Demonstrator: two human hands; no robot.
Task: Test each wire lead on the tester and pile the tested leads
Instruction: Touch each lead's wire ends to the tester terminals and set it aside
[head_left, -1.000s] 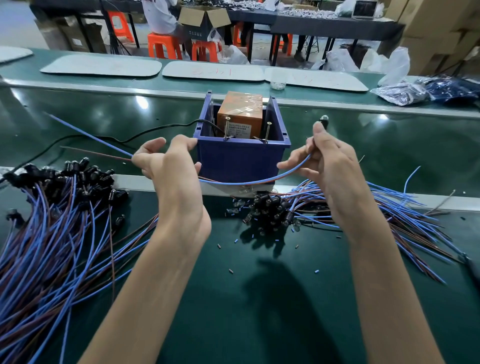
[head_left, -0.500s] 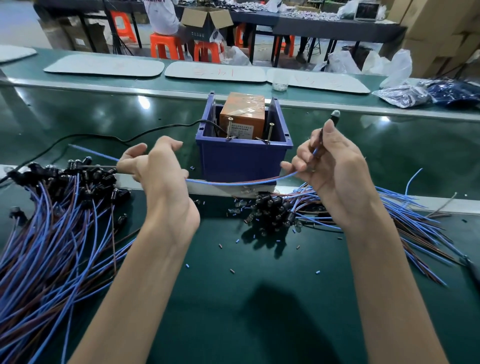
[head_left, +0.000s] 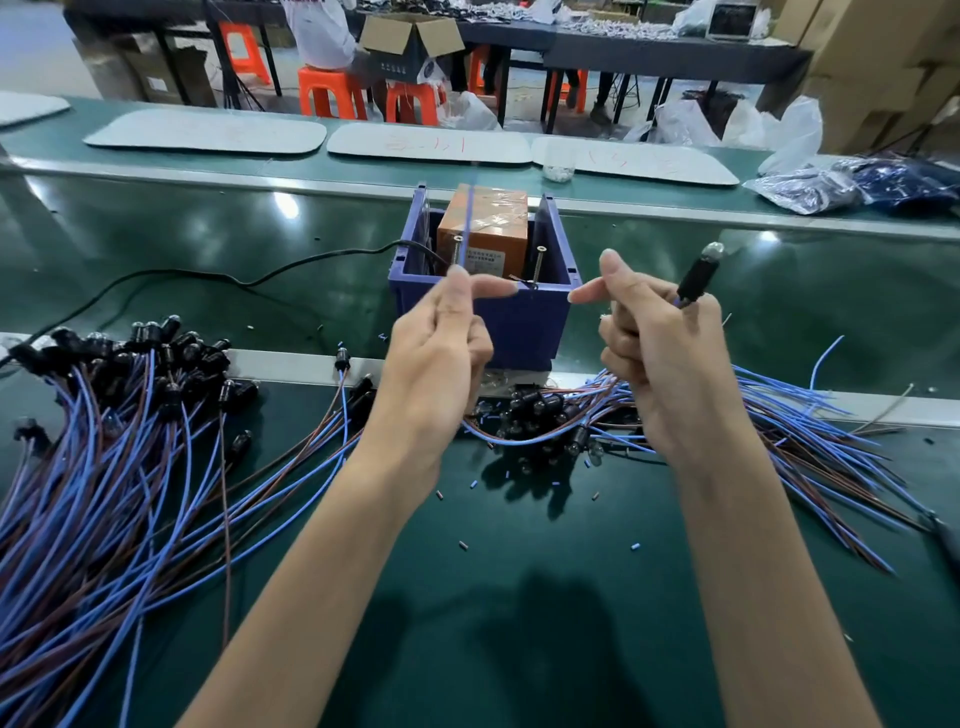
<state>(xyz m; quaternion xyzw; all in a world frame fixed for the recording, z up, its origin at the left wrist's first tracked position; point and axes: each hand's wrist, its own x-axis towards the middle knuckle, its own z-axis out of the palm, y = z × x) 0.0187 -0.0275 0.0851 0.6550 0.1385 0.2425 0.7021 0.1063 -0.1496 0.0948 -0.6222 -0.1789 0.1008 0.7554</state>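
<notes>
We are in the testing step: 1 wire lead (head_left: 469, 223) is in our hands and is held up at the tester (head_left: 524, 327). Our left hand (head_left: 441, 353) pinches the blue wire between thumb and forefinger. The free end stands up from the pinch, in front of the orange unit (head_left: 493, 234) inside the blue box. It passes just beside the left of the 2 metal posts (head_left: 540, 265), but we cannot tell if it touches it.

Our right hand (head_left: 660, 353) has its fingers curled round the black socket (head_left: 696, 280) of the same lead, with the small bulb pointing up. Between the 2 hands the lead hangs down in a loop, over the heap of leads (head_left: 805, 415) on the right.

We judge that the next move is to set the stripped ends on the posts and watch the bulb. This calls for fine aim, because the posts are thin and the wire end is soft. We cannot tell if the brown wire is also in the pinch. After the test the lead should go to the pile (head_left: 104, 441) on the left, which we take for the tested one.
</notes>
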